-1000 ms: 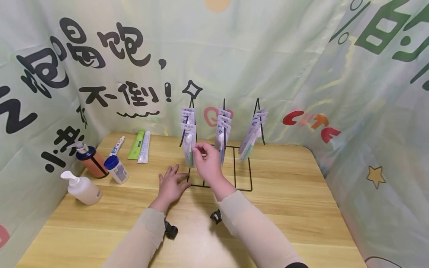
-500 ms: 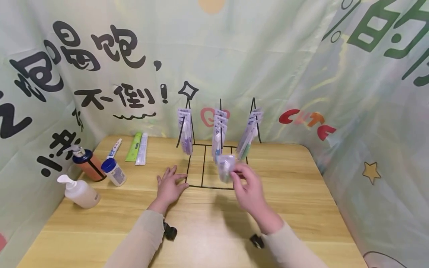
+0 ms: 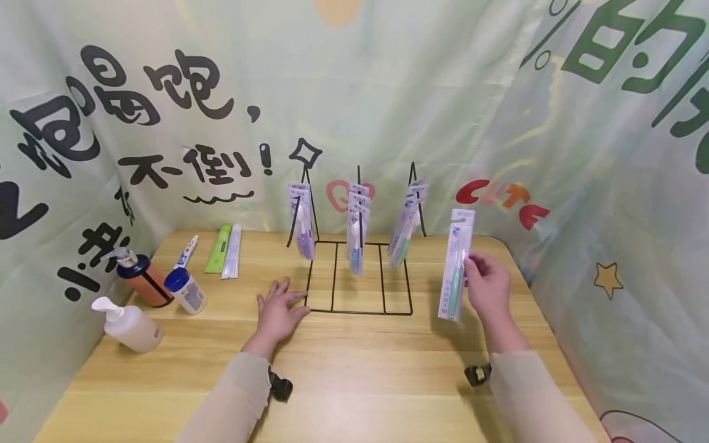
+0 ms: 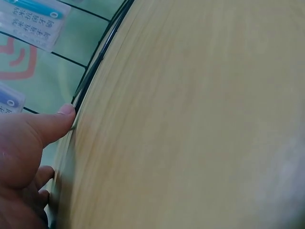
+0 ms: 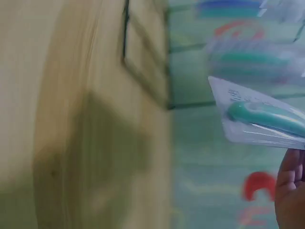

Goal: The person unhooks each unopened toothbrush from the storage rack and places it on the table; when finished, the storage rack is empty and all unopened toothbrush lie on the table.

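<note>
My right hand (image 3: 487, 284) pinches a packaged toothbrush (image 3: 456, 264) with a green handle by its right edge, holding it upright above the table to the right of the rack. In the right wrist view the handle end of the toothbrush pack (image 5: 262, 117) shows, with the fingers at its edge. The black wire display rack (image 3: 360, 313) stands at the table's back. My left hand (image 3: 277, 312) rests on the table with spread fingers, the thumb touching the rack's front left corner. In the left wrist view that thumb (image 4: 55, 126) lies against the black wire.
Toothbrush packs hang on the rack: purple-handled (image 3: 303, 227), blue-handled (image 3: 356, 237) and green-handled (image 3: 405, 231). At left stand an orange pump bottle (image 3: 145, 280), a white pump bottle (image 3: 135, 329) and a blue-lidded canister (image 3: 186, 291). Several tubes, one green (image 3: 218, 249), lie behind them.
My right hand has taken the front toothbrush pack off the rack's left hook and carried it right, past the rack. The left hand has stayed at the rack's corner.
</note>
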Available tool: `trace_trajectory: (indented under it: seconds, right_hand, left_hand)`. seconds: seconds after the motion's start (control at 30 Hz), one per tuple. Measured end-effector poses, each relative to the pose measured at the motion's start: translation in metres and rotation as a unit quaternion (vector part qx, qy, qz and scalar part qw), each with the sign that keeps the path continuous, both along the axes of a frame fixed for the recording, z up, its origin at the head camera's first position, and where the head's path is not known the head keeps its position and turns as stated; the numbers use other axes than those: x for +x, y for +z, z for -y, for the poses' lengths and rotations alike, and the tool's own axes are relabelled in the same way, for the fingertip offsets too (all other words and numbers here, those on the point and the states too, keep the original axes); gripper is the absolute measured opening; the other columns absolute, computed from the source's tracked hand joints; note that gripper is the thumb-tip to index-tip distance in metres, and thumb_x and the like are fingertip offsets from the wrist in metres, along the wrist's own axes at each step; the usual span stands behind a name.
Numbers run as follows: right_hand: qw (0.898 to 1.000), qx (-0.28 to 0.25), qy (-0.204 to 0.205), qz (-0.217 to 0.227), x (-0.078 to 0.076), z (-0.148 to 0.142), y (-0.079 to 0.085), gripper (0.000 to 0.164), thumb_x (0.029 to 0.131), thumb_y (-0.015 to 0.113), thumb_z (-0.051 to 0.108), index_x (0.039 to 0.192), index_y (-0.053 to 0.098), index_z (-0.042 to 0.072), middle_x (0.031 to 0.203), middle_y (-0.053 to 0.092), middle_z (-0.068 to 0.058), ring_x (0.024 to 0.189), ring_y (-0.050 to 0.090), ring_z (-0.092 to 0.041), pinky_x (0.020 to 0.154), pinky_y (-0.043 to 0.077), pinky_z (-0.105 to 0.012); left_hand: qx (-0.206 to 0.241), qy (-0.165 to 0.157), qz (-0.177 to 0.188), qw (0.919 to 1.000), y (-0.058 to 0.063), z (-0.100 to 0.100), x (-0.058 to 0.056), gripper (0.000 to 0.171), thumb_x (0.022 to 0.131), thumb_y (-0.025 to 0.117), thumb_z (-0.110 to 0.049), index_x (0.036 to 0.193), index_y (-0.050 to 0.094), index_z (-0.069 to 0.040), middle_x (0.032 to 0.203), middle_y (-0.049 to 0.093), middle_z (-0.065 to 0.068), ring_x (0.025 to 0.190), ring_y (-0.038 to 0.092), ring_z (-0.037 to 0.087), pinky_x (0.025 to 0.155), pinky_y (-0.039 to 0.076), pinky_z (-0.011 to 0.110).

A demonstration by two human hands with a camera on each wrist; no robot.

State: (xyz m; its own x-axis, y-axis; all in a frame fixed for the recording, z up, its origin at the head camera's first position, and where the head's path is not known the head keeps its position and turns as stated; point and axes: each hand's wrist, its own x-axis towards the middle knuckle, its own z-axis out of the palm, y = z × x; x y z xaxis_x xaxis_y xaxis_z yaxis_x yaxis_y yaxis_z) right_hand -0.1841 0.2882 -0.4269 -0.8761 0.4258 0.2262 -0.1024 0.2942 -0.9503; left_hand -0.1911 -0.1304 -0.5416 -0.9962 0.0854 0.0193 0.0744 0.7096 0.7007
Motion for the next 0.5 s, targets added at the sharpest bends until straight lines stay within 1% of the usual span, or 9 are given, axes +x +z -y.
trace_trajectory:
  seconds: [0.07,0.1,0.17,0.2,0.23,0.33,0.43,0.5]
  right_hand:
    - [0.998,0.02,0.011,0.066,-0.024,-0.005,-0.012,0.027,0.105,0.061,0.005,0.127,0.069,-0.009,0.096,0.072,-0.007,0.076,0.061,-0.005,0.065,0.055,-0.016]
    - [0.995,0.037,0.019,0.095,-0.035,-0.006,-0.018,0.029,0.105,0.061,0.007,0.129,0.069,-0.008,0.101,0.072,-0.012,0.078,0.061,-0.006,0.066,0.055,-0.016]
    - [0.988,0.071,0.037,0.134,-0.054,-0.007,-0.032,0.031,0.106,0.061,0.009,0.13,0.069,-0.009,0.108,0.072,-0.021,0.082,0.06,-0.007,0.067,0.052,-0.015]
    - [0.984,0.084,0.046,0.148,-0.062,-0.006,-0.037,0.032,0.105,0.061,0.01,0.13,0.069,-0.009,0.11,0.072,-0.023,0.082,0.06,-0.008,0.067,0.051,-0.015]
    - [0.981,0.091,0.053,0.161,-0.069,-0.004,-0.042,0.032,0.105,0.061,0.01,0.13,0.069,-0.01,0.113,0.071,-0.025,0.085,0.062,-0.012,0.069,0.052,-0.016]
    - [0.976,0.096,0.062,0.184,-0.086,0.003,-0.054,0.031,0.105,0.061,0.009,0.128,0.069,-0.011,0.118,0.071,-0.028,0.092,0.065,-0.02,0.072,0.051,-0.02]
    - [0.972,0.09,0.06,0.207,-0.098,0.009,-0.063,0.03,0.104,0.062,0.008,0.126,0.071,-0.01,0.119,0.071,-0.028,0.095,0.066,-0.026,0.072,0.052,-0.023]
    - [0.97,0.09,0.058,0.217,-0.104,0.01,-0.069,0.029,0.102,0.063,0.008,0.124,0.072,-0.01,0.116,0.072,-0.028,0.09,0.066,-0.023,0.069,0.052,-0.021]
  left_hand:
    - [0.005,0.002,0.002,1.0,-0.001,0.0,0.003,0.042,0.095,0.081,-0.027,0.133,0.074,-0.012,0.171,0.026,0.023,0.159,0.011,0.049,0.118,-0.014,0.075]
    - [0.006,0.002,0.003,1.0,-0.002,0.0,0.004,0.042,0.095,0.081,-0.027,0.133,0.074,-0.012,0.171,0.025,0.022,0.159,0.011,0.049,0.118,-0.014,0.075]
    - [0.006,0.001,0.001,1.0,-0.003,0.001,0.005,0.042,0.095,0.081,-0.027,0.134,0.073,-0.012,0.171,0.025,0.023,0.159,0.011,0.05,0.118,-0.013,0.076]
    - [0.006,-0.001,-0.002,1.0,-0.003,0.001,0.005,0.042,0.095,0.081,-0.027,0.134,0.073,-0.012,0.171,0.025,0.023,0.159,0.011,0.05,0.118,-0.013,0.076]
    - [0.005,-0.003,-0.002,1.0,-0.002,0.001,0.004,0.043,0.095,0.08,-0.028,0.134,0.073,-0.012,0.171,0.025,0.023,0.159,0.011,0.05,0.118,-0.012,0.077]
    - [0.005,-0.007,-0.003,1.0,0.0,0.001,0.002,0.043,0.096,0.079,-0.03,0.135,0.073,-0.012,0.171,0.025,0.023,0.159,0.011,0.049,0.118,-0.013,0.076]
    - [0.005,-0.008,-0.003,0.9999,0.002,0.001,0.0,0.043,0.096,0.079,-0.031,0.134,0.073,-0.012,0.171,0.025,0.023,0.159,0.011,0.049,0.118,-0.013,0.076]
    - [0.003,-0.007,-0.006,1.0,0.002,0.002,0.0,0.043,0.096,0.079,-0.03,0.134,0.074,-0.012,0.171,0.026,0.023,0.159,0.012,0.049,0.118,-0.013,0.076]
